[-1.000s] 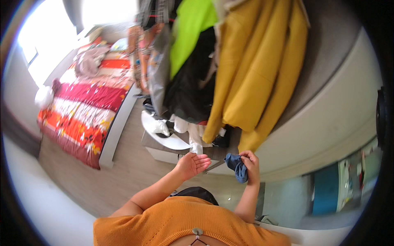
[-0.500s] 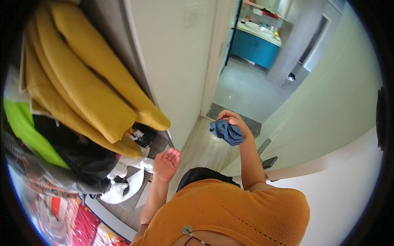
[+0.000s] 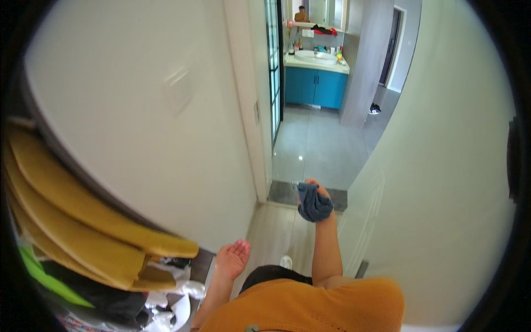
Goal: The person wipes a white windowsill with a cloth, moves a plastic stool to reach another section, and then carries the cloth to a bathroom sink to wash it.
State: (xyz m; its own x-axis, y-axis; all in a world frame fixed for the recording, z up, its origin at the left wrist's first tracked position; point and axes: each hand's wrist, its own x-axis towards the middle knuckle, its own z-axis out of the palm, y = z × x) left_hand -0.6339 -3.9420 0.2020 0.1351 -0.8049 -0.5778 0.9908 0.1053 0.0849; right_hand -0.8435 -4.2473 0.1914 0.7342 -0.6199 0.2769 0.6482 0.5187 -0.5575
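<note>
In my right hand [image 3: 319, 190] hangs a crumpled blue-grey cloth [image 3: 315, 206], held out in front of me over the doorway threshold. The cloth covers part of that hand; its fingers are curled round the fabric. My left hand [image 3: 232, 259] is held palm up at waist height, fingers loosely stretched and nothing in it. Nearest to it on the left is the lower end of a mustard-yellow coat [image 3: 94, 221] hanging with other clothes, apart from the hand.
A pale door [image 3: 420, 210] stands on the right, with its handle [image 3: 362, 269] low near my elbow. A white wall [image 3: 144, 110] and door frame [image 3: 243, 99] rise on the left. Past the dark threshold [image 3: 282, 192] are grey floor tiles and a blue vanity [image 3: 315, 87] with a white basin [image 3: 316, 56].
My view has swung up and forward, and the doorway and vanity show more fully. The hanging coats have shifted to the lower left. The cloth stays in my right hand.
</note>
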